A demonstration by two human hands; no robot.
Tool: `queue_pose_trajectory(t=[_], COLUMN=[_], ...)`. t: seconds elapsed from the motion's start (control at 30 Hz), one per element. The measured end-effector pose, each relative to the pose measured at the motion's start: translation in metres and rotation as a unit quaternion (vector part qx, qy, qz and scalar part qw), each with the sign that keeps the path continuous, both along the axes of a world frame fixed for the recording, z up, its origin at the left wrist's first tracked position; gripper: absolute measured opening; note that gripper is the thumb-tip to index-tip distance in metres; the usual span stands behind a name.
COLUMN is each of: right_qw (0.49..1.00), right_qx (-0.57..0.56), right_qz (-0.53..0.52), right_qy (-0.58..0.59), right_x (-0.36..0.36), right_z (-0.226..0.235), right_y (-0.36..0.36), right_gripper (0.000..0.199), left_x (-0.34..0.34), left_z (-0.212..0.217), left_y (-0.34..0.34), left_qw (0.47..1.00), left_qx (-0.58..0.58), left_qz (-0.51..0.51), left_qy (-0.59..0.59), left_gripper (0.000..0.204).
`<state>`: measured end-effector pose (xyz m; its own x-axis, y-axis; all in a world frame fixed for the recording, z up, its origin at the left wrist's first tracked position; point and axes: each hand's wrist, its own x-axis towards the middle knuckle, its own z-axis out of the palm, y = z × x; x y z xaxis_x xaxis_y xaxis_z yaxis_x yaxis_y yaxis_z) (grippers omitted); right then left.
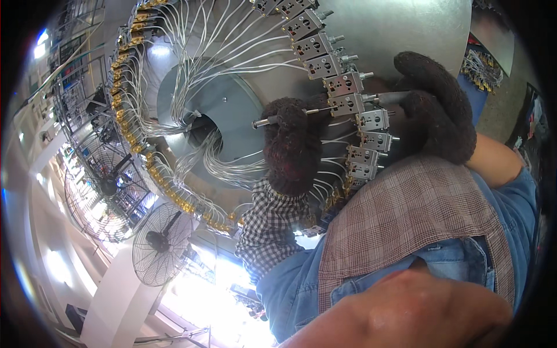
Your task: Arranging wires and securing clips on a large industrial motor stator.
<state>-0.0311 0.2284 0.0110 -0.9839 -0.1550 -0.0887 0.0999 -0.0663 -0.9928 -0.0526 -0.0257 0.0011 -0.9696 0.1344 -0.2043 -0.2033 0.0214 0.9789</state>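
My left hand point(290, 145), in a dark knitted glove, is closed around a slender metal screwdriver-like tool point(266, 122). Its thin tip reaches a small metal box point(347, 105) on the rim of a round metal fixture point(255, 95). On the outer side of that box, my right hand point(444, 107), gloved alike, has its fingers around a grey rod-shaped tool point(394, 97). The rod's end meets the box's stub; the exact contact is hidden. Similar boxes with threaded stubs point(313, 46) line the rim, and silvery thin lines point(188, 55) run from them toward the central hole.
Brass-coloured fittings point(120, 98) follow the fixture's far left edge. A smooth metal surface point(423, 26) lies beyond the boxes. At the right, a bundle of wired parts point(481, 69) rests on blue material. Two caged fans point(162, 243) stand at the left.
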Motion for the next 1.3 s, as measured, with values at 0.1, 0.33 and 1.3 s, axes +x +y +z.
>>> queue_pose_trajectory(t=[0.1,0.33,1.3], right_qw=[0.996,0.994,0.954], right_qx=[-0.047,0.065,0.191], right_qz=[-0.053,-0.02,0.008], right_qy=[-0.054,0.088,0.231], right_x=[0.003,0.001,-0.001], right_z=[-0.004,-0.004,-0.035], right_y=[-0.006,-0.007,0.003], right_gripper=[0.035,0.037,0.066], left_x=[-0.007,0.005,-0.011], left_z=[0.013,-0.012,0.009], left_y=[0.004,-0.011,-0.013], left_qw=[0.936,0.999,0.762], left_qx=[0.255,-0.014,-0.499], left_qz=[0.104,0.027,-0.179], left_qy=[-0.221,-0.014,0.372], left_gripper=[0.024,0.03,0.016])
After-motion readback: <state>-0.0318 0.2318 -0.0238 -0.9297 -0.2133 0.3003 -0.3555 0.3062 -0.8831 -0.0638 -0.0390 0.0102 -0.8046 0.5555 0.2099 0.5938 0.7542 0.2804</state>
